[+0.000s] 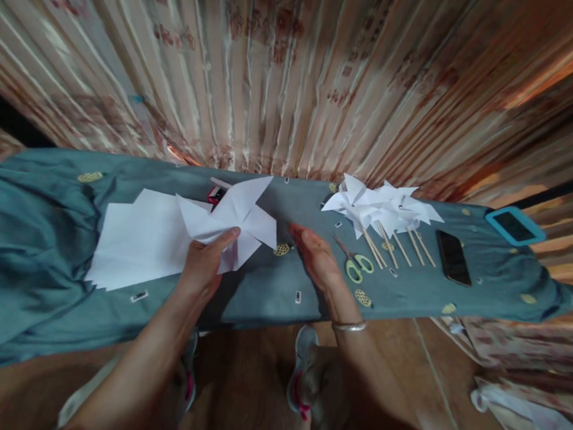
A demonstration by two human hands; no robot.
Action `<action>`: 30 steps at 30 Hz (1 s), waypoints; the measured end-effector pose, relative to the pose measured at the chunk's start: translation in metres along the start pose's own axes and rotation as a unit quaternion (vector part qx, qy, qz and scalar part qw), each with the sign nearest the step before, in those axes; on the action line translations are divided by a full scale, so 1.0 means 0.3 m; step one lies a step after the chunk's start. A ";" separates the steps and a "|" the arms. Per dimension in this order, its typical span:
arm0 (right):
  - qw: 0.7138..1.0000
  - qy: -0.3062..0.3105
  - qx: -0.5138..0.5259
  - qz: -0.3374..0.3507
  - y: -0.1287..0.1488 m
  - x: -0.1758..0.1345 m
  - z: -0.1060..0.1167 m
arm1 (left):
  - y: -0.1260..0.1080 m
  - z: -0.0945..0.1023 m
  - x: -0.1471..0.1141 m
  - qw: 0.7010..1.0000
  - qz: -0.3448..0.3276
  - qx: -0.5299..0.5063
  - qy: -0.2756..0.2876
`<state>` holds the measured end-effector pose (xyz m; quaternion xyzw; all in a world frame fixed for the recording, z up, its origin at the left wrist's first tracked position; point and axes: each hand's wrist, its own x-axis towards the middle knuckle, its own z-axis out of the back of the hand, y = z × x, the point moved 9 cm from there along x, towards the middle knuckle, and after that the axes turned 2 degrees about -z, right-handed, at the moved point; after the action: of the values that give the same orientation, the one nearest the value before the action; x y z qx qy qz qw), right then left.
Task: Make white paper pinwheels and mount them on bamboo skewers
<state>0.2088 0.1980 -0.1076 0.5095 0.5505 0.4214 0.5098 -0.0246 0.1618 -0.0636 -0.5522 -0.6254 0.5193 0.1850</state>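
A white paper pinwheel is held by my left hand, its thumb pressed near the centre where the blades meet. No stick shows on this pinwheel. My right hand hovers to the right of it, fingers stretched out and holding nothing. Just right of that hand lie scissors with light green handles. Under and left of the pinwheel spreads a stack of white paper sheets. Behind it a small red and black object is partly hidden.
Several finished paper pinwheels on wooden sticks lie together at the right. Beyond them are a dark phone and a blue-framed device. A teal cloth covers the narrow table; a pleated curtain hangs behind.
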 end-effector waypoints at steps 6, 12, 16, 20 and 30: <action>0.952 -0.090 -0.275 0.099 0.109 -0.009 0.101 | 0.026 -0.033 0.023 1.000 0.005 0.013 0.018; 0.891 0.006 -0.432 0.137 0.123 -0.046 -0.041 | 0.036 -0.043 0.038 1.000 0.000 0.012 0.019; 0.863 0.027 -0.476 0.168 0.134 -0.075 -0.078 | 0.033 -0.035 0.036 1.000 0.002 0.010 0.008; 0.874 0.036 -0.460 0.150 0.129 -0.087 -0.049 | 0.040 -0.025 0.035 1.000 0.013 0.007 -0.002; 0.884 0.047 -0.448 0.127 0.129 -0.091 0.001 | 0.043 -0.029 0.025 1.000 0.013 0.018 0.008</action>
<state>0.2132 0.1757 -0.0660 0.2720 0.2568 0.7076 0.5995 -0.0136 0.1704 -0.0737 -0.5611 -0.6074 0.5281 0.1932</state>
